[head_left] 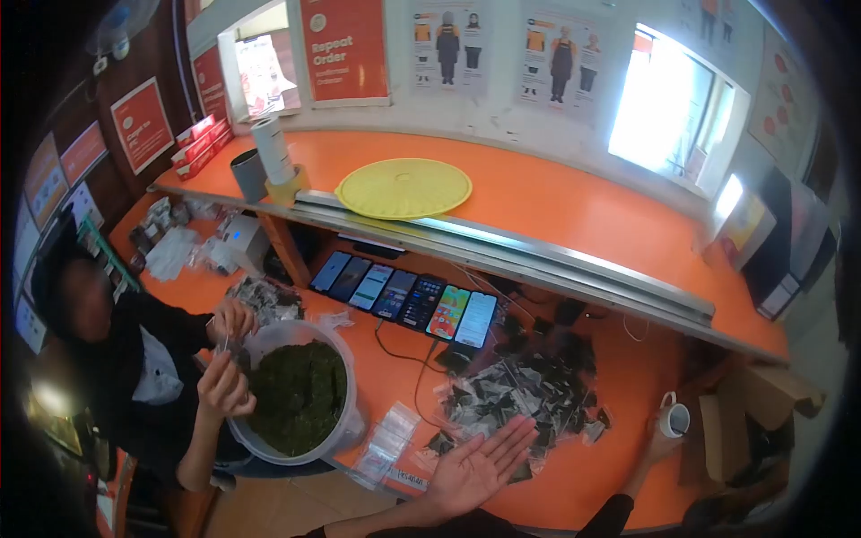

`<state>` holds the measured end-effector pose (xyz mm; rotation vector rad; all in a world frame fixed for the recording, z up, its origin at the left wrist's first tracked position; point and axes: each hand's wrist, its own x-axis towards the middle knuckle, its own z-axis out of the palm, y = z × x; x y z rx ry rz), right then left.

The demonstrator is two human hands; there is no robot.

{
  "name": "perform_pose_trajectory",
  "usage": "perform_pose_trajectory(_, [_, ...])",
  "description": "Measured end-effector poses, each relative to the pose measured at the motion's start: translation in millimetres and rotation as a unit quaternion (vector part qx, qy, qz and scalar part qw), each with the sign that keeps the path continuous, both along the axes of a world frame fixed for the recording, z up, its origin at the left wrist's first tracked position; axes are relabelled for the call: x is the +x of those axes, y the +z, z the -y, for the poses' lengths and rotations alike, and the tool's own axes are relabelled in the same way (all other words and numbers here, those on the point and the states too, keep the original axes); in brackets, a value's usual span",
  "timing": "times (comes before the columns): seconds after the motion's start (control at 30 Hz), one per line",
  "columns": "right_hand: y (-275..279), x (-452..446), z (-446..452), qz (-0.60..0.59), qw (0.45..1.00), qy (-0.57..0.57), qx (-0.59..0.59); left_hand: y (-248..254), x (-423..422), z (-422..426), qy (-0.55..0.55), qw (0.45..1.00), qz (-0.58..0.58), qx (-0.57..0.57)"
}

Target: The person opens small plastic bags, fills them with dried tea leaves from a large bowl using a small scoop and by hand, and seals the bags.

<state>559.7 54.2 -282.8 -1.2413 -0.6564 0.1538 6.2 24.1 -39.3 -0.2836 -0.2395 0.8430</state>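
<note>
Gripping a white mug near a cardboard box, the right hand is at the right of the orange table, while the left hand is open, palm up, before a heap of small packets (a co-worker's hands are beside a tub).

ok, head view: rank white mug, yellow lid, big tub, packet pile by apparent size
Largest to smallest:
1. Big tub and packet pile: too alike to rank
2. Yellow lid, seen at a slant
3. White mug, clearly smallest
</note>
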Motion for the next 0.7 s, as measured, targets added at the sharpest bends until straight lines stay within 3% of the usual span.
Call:
perform_pose_trajectory(0.2, [43.2, -56.0, -0.2, 0.165, 0.952, -0.218, -0.135, 2.7, 0.7, 2.5, 0.017, 0.997, -0.062, 0.036])
perform_pose_trajectory(0.33, [84.6, -110.9, 1.1, 0.227, 0.927, -0.269, -0.131, 3.4, 2.7, 6.3, 0.006, 0.998, -0.056, 0.029])
perform_pose_trajectory(0.7, [147.3, -269.9, -28.3, 0.302, 0.949, -0.051, -0.071, -5.3, 2.8, 6.1, 0.031, 0.997, 0.008, 0.064])
